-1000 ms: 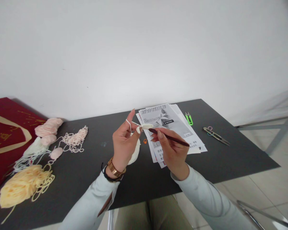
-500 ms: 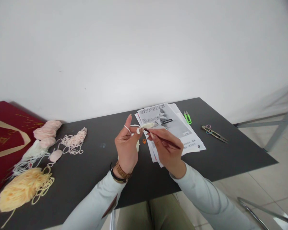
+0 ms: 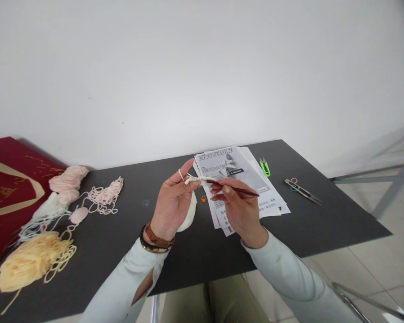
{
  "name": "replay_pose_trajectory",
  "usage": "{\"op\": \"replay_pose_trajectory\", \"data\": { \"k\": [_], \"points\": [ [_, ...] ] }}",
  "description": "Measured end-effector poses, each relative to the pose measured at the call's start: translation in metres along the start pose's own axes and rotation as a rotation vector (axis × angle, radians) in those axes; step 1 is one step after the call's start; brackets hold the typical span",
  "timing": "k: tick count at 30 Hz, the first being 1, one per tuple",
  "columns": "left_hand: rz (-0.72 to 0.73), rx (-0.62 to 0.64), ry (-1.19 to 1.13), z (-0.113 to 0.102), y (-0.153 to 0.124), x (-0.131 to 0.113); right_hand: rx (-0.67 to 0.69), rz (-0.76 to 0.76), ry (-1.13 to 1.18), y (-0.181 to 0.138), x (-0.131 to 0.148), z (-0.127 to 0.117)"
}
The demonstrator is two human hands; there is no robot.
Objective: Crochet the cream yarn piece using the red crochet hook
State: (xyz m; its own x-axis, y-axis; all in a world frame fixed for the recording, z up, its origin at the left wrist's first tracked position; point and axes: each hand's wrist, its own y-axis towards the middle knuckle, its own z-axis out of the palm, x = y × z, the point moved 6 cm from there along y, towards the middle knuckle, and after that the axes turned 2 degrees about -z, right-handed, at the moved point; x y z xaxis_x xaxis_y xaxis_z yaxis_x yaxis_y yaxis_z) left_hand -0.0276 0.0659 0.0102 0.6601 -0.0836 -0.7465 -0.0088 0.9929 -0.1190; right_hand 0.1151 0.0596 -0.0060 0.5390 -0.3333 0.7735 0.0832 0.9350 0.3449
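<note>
Left hand [image 3: 175,202]: index finger stretched out with a turn of white yarn [image 3: 181,174] round it; thumb and another finger nipped on the white piece [image 3: 204,179]. Right hand [image 3: 240,208]: fingers curled and closed on the dark handle of the hook [image 3: 244,191]. The piece is held up between the hands, over the left edge of the papers [image 3: 251,170].

Change against half a second ago: left hand has rolled, its index finger now leaning right; the white ball [image 3: 189,215] on the table [image 3: 104,242], mostly hidden then, shows beside the palm. The piece, which angled up to the right, now lies nearly level; the hook handle slopes less steeply. Other items unchanged, bar a slight view shift.

Writing: top sheet headed 百合花图解 in outlined characters; smaller lines and the dark label too small to read. Red bag [image 3: 20,215], left end of table: gold characters, not clearly legible.

Also on table: orange marker [image 3: 203,198] just left of the papers; green snips [image 3: 264,167] near the back edge, right of the papers; metal snips [image 3: 302,191] towards the right end; pink yarn [image 3: 69,178] by the bag; yellow yarn [image 3: 28,260] towards the front left corner.
</note>
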Motion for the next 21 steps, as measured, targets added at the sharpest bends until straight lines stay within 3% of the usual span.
{"op": "replay_pose_trajectory", "data": {
  "k": [4, 21],
  "points": [
    [0.006, -0.009, 0.062, -0.003, -0.001, -0.007, -0.029, 0.081, 0.056, 0.001, -0.001, -0.004],
    [-0.075, 0.056, 0.133, -0.008, -0.004, -0.015, -0.014, 0.139, 0.052, 0.008, 0.005, -0.010]
  ]
}}
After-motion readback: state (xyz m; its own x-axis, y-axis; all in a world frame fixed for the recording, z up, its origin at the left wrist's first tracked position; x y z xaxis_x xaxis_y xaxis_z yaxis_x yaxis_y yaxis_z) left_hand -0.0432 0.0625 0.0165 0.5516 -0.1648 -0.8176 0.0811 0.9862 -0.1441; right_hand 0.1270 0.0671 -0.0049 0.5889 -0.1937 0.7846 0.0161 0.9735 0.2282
